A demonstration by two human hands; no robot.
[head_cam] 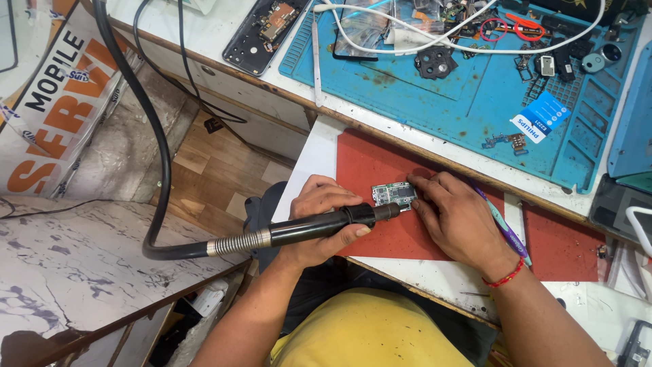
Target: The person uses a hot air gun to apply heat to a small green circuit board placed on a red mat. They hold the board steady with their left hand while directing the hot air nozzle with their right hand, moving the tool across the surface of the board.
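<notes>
Head view, looking down at the desk (pixel 224 30). A small green circuit board (pixel 394 194) lies flat on a red mat (pixel 380 160), near the mat's middle and just below the desk edge.

Left hand (pixel 326 217): grip closed around the black handle of a hot-air wand (pixel 326 224), nozzle level and touching or just beside the board's left edge; I cannot tell which. A thick black hose (pixel 159 170) trails off the wand to the left and up.

Right hand (pixel 462 217): fingertips (pixel 415 183) press on the board's right edge, palm down, holding nothing I can confirm. A purple pen-like tool (pixel 506 231) lies under or beside the wrist.

My judgement on handling: the board is light, thin, stiff and fragile, with tiny parts on top, and would slide easily on the mat. Best held by the bare edges or corners, never across the populated face, and away from the nozzle end.

Behind: blue work mat (pixel 475 102), an opened phone (pixel 265 30), white cable (pixel 407 37).
</notes>
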